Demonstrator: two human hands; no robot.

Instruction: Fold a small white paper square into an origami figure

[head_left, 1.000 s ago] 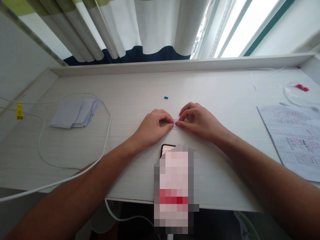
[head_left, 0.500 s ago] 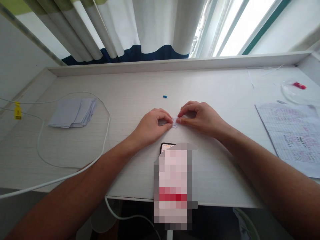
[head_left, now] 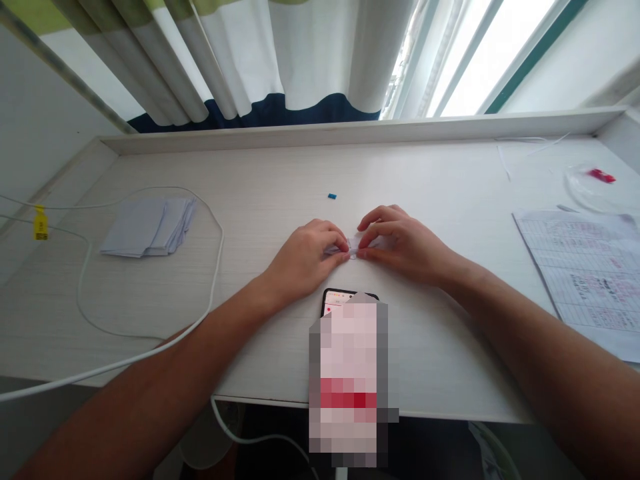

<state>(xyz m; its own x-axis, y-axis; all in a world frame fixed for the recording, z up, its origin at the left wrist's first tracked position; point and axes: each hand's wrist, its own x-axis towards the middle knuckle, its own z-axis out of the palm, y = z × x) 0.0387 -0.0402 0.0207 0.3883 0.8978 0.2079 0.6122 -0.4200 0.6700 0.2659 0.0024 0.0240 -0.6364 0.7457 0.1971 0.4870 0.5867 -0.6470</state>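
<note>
My left hand (head_left: 306, 256) and my right hand (head_left: 400, 243) meet fingertip to fingertip in the middle of the white desk (head_left: 280, 173). Both pinch a small piece of white paper (head_left: 352, 247) pressed flat on the desk between them. Most of the paper is hidden under my fingers, so its shape is unclear. A phone (head_left: 350, 300) lies just in front of my hands, its screen blurred out.
A stack of white paper sheets (head_left: 147, 227) lies at the left inside a loop of white cable (head_left: 215, 267). A tiny blue piece (head_left: 332, 196) sits behind my hands. A printed sheet (head_left: 585, 273) and a clear bag with something red (head_left: 597, 179) are at the right.
My fingers have shifted slightly on the small paper, closing together over it. The hands stay at the same spot on the desk.
</note>
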